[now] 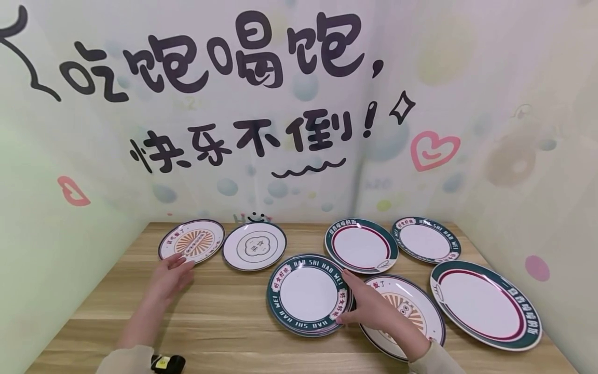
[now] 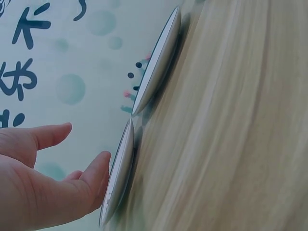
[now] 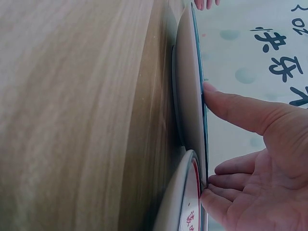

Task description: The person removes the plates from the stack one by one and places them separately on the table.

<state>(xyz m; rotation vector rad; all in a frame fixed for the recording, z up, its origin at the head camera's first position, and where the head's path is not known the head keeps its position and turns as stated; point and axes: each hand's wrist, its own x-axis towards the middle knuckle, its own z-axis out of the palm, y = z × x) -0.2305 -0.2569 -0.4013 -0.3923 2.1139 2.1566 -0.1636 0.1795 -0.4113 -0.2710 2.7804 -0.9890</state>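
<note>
My left hand is at the front rim of the far-left sunburst plate. In the left wrist view its thumb stands apart, and its fingers reach the plate's face side. Right of it lies a white plate with a central emblem. My right hand spans the right rim of a green-rimmed plate. Its thumb touches that rim, with the fairly straight fingers farther along the edge. Beneath this plate a second edge shows; whether it is another plate, I cannot tell. A sunburst plate lies partly under my right forearm.
Behind the right hand are two green-rimmed plates, one with a red ring and one with lettering. A large oval plate lies at the right. Printed walls enclose the wooden table. A black strap is by the left sleeve.
</note>
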